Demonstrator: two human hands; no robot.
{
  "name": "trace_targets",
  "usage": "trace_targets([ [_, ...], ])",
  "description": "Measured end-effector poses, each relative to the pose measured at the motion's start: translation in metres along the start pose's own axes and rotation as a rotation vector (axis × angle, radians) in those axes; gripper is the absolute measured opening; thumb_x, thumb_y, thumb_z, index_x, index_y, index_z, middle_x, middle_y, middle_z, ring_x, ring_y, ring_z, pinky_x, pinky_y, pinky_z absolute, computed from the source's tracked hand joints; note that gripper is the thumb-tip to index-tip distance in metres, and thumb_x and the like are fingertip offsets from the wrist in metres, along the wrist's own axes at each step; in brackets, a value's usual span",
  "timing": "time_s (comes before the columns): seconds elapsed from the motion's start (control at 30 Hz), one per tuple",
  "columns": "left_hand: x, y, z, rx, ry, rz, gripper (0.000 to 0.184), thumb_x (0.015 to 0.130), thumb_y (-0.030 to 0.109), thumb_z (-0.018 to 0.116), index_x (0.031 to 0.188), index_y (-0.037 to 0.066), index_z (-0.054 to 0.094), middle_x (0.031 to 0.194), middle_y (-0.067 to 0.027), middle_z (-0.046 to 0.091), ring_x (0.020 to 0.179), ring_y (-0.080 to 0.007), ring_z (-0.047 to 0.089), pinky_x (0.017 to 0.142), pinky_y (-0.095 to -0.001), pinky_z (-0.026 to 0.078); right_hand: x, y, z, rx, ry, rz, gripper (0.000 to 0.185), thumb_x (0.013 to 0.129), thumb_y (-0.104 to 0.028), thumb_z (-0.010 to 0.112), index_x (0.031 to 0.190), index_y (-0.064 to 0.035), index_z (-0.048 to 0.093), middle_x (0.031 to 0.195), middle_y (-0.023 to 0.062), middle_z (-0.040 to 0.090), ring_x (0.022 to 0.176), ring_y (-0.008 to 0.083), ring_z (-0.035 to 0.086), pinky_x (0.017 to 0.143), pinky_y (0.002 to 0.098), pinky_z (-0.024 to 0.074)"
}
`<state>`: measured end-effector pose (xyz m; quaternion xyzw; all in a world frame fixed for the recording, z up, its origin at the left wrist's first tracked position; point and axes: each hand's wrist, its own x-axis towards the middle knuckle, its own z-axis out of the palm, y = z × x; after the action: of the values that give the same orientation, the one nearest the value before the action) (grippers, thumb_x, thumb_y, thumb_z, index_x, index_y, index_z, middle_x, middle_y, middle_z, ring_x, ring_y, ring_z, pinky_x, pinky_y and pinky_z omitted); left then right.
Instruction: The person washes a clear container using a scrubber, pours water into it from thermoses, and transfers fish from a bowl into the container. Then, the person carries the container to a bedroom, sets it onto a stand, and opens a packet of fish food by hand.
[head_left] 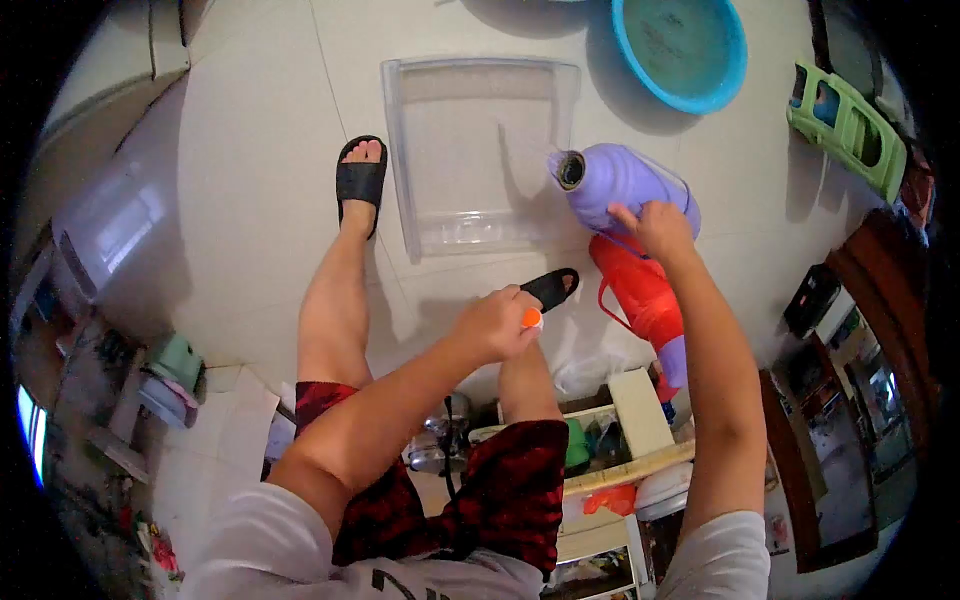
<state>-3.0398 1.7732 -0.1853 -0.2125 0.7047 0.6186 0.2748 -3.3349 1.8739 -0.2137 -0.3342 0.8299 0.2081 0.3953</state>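
My right hand point(657, 228) grips a purple thermos flask point(622, 180) at its side. The flask is tipped over, and its dark uncovered mouth points left toward a clear plastic bin point(395, 160) on the floor. A whitish blur shows at the mouth; I cannot tell if it is water or steam. In front of my shin, my left hand point(490, 325) is closed around a small white piece with an orange round end point(531, 318). Most of that piece is hidden by my fingers.
A red thermos flask point(640, 290) stands below the purple one. Above lies a blue basin point(738, 60) holding cloudy water. A green plastic stool point(850, 130) is at the upper right. My feet in black sandals point(358, 185) flank the bin; a cluttered shelf point(640, 410) is near my knee.
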Motion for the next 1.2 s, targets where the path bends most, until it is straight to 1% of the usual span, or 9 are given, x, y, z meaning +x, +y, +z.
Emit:
trace_targets([
  [0.13, 0.007, 0.0, 0.003, 0.051, 0.053, -0.027, 0.035, 0.08, 0.028, 0.068, 0.1, 0.002, 0.058, 0.101, -0.0166, 0.057, 0.096, -0.0365, 0.06, 0.083, -0.047, 0.05, 0.001, -0.011, -0.001, -0.035, -0.008, 0.026, 0.081, 0.083, -0.074, 0.048, 0.08, 0.004, 0.07, 0.086, 0.0279, 0.067, 0.084, 0.0426, 0.066, 0.076, 0.0497, 0.0527],
  [0.23, 0.008, 0.006, 0.0, 0.046, -0.025, -0.062, 0.034, 0.081, 0.027, 0.068, 0.1, 0.001, 0.057, 0.102, -0.0168, 0.057, 0.098, -0.0359, 0.06, 0.085, -0.0452, 0.05, 0.008, -0.015, -0.004, -0.074, -0.056, 0.047, 0.082, 0.083, -0.075, 0.046, 0.085, 0.0044, 0.069, 0.089, 0.0286, 0.066, 0.086, 0.0424, 0.066, 0.077, 0.0502, 0.0524],
  [0.33, 0.006, 0.003, 0.005, 0.058, 0.039, -0.032, 0.03, 0.083, 0.028, 0.066, 0.103, 0.006, 0.062, 0.101, -0.0156, 0.057, 0.094, -0.0359, 0.06, 0.084, -0.0453, 0.05, 0.011, -0.018, -0.004, -0.08, -0.08, 0.055, 0.084, 0.083, -0.075, 0.046, 0.09, 0.0052, 0.069, 0.092, 0.0291, 0.066, 0.088, 0.0427, 0.065, 0.077, 0.0504, 0.0521],
  [0.43, 0.004, 0.001, 0.007, 0.081, 0.049, -0.042, 0.029, 0.083, 0.028, 0.065, 0.104, 0.008, 0.062, 0.102, -0.0152, 0.058, 0.095, -0.0363, 0.06, 0.084, -0.0463, 0.05, 0.013, -0.02, 0.003, -0.058, -0.006, 0.013, 0.083, 0.083, -0.075, 0.046, 0.088, 0.0054, 0.069, 0.09, 0.0303, 0.066, 0.087, 0.0439, 0.065, 0.078, 0.0508, 0.0519],
  [0.53, 0.004, 0.001, 0.007, 0.036, 0.069, -0.01, 0.03, 0.083, 0.028, 0.065, 0.102, 0.005, 0.061, 0.102, -0.0154, 0.058, 0.094, -0.037, 0.06, 0.082, -0.0463, 0.05, 0.015, -0.028, -0.004, -0.043, -0.066, 0.033, 0.082, 0.084, -0.073, 0.047, 0.087, 0.0053, 0.069, 0.09, 0.0311, 0.066, 0.088, 0.0445, 0.065, 0.078, 0.0507, 0.0517],
  [0.63, 0.002, 0.003, 0.003, 0.037, 0.07, 0.0, 0.032, 0.083, 0.029, 0.065, 0.101, 0.003, 0.06, 0.102, -0.0158, 0.057, 0.094, -0.0372, 0.06, 0.081, -0.0467, 0.05, 0.014, -0.038, -0.008, -0.044, -0.036, 0.034, 0.081, 0.084, -0.073, 0.048, 0.086, 0.0046, 0.07, 0.089, 0.031, 0.066, 0.088, 0.0441, 0.065, 0.078, 0.0506, 0.0517],
  [0.73, 0.002, 0.004, 0.001, 0.064, 0.069, -0.007, 0.034, 0.083, 0.03, 0.066, 0.102, 0.002, 0.059, 0.102, -0.0157, 0.057, 0.094, -0.0372, 0.06, 0.081, -0.0471, 0.05, 0.012, -0.052, -0.02, -0.009, -0.117, 0.073, 0.081, 0.084, -0.073, 0.047, 0.086, 0.005, 0.07, 0.089, 0.0297, 0.066, 0.089, 0.0434, 0.066, 0.078, 0.0504, 0.0519],
  [0.83, 0.002, 0.006, -0.004, 0.033, 0.079, -0.001, 0.034, 0.083, 0.03, 0.066, 0.101, 0.002, 0.059, 0.102, -0.0157, 0.057, 0.095, -0.0371, 0.06, 0.08, -0.0473, 0.05, 0.013, -0.054, -0.012, -0.037, -0.038, 0.044, 0.081, 0.084, -0.073, 0.047, 0.084, 0.0051, 0.069, 0.089, 0.0288, 0.067, 0.089, 0.0434, 0.066, 0.079, 0.0503, 0.0519],
  [1.2, 0.003, 0.007, -0.006, 0.002, 0.093, -0.003, 0.035, 0.083, 0.03, 0.066, 0.098, 0.0, 0.058, 0.1, -0.0176, 0.057, 0.094, -0.0385, 0.06, 0.08, -0.0469, 0.05, 0.015, -0.066, -0.006, -0.043, -0.1, 0.039, 0.078, 0.085, -0.071, 0.048, 0.084, 0.0038, 0.07, 0.092, 0.0281, 0.067, 0.091, 0.0426, 0.065, 0.08, 0.0499, 0.052],
])
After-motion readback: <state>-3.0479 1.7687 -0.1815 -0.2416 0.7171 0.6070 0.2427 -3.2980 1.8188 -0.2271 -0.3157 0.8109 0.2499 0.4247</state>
